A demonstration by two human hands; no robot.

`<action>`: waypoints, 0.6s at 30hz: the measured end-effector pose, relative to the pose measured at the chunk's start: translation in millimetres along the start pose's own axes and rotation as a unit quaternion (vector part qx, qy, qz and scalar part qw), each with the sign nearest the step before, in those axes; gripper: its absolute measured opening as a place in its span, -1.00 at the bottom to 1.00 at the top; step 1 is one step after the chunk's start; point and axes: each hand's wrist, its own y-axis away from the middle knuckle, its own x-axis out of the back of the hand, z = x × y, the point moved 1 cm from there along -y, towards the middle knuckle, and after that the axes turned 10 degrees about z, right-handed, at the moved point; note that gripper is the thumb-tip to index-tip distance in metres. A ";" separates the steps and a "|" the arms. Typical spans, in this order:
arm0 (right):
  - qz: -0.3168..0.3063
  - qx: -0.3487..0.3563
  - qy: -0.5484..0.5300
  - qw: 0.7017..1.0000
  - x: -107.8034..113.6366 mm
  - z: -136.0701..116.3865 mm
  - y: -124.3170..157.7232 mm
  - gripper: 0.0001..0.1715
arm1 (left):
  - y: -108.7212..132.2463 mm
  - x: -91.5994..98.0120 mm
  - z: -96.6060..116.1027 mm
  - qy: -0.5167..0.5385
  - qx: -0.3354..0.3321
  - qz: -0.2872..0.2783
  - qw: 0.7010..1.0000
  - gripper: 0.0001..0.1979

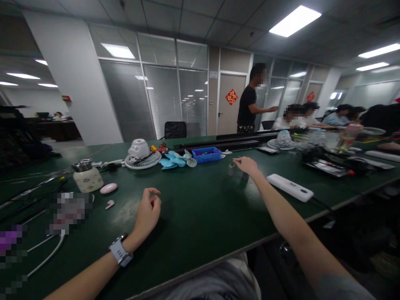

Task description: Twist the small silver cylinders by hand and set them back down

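Observation:
My right hand is out over the green table, thumb and fingertips pinched together; anything between them is too small to make out. Just left of those fingertips stands a small metallic cylinder, upright on the table. A second small cylinder shows partly beneath the hand. My left hand, with a watch on its wrist, is loosely curled above the table, fingers apart and nothing visible in them. Nearest to it are a pink earbud and a pink oval case.
Across the table lie a blue tray, light-blue fan blades, a white fan part and long black bars. A white power strip lies right of my right hand, a cream bottle at left. People are beyond.

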 end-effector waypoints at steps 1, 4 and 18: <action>-0.007 -0.002 -0.001 1.000 3.4 6.8 -1.2 -0.44 | 0.0 -0.1 0.2 0.001 0.000 -0.001 1.000 -0.79; -0.080 -0.010 0.000 0.997 7.1 25.2 -3.5 -0.17 | 0.4 -0.8 0.8 -0.001 0.003 -0.007 1.000 -0.79; -0.200 0.101 -0.070 0.972 6.0 -5.7 12.2 -0.62 | 0.6 -7.9 -4.0 0.012 -0.007 -0.030 0.999 -0.81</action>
